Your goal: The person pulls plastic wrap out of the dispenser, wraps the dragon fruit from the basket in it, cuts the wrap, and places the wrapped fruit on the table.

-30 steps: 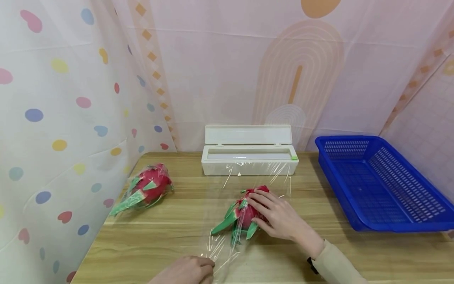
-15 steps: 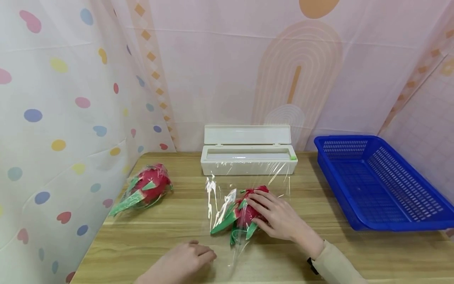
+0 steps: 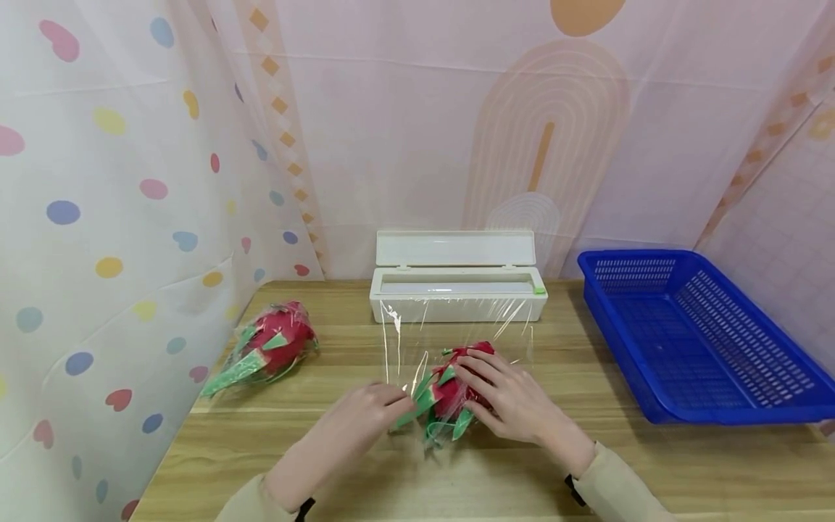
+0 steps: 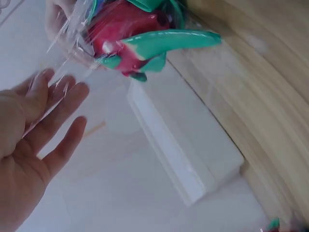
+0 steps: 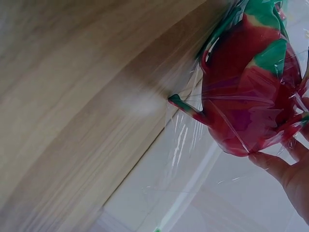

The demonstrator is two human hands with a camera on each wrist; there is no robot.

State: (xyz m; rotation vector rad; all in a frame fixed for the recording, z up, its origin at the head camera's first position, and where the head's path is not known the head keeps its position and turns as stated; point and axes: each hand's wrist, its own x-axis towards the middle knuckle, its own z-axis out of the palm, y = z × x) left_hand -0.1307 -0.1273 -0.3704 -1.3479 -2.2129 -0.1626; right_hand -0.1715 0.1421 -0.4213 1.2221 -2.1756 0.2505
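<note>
A red dragon fruit with green leaf tips (image 3: pixel 445 397) lies under clear cling film (image 3: pixel 417 333) near the middle of the table. My right hand (image 3: pixel 515 395) holds the fruit from the right, fingers curved over its top, as the right wrist view also shows. At the fruit's left, my left hand (image 3: pixel 368 412) reaches to the tip of a long green leaf. In the left wrist view, film stretches from the fruit to this hand (image 4: pixel 34 125), pinched at the thumb and forefinger. Behind stands a white cling film dispenser (image 3: pixel 459 310), lid raised, with film running from its front to the fruit.
Another dragon fruit (image 3: pixel 283 339), wrapped in film, rests at the left of the wooden table (image 3: pixel 248 449). A blue perforated basket (image 3: pixel 622 370) stands at the right. Patterned curtains (image 3: pixel 404 130) hang behind and along the left side.
My left hand pulled back from the film near the front edge, then moved forward and right to the fruit's left side. The loose film beside the fruit has shifted. My right hand stays on the fruit.
</note>
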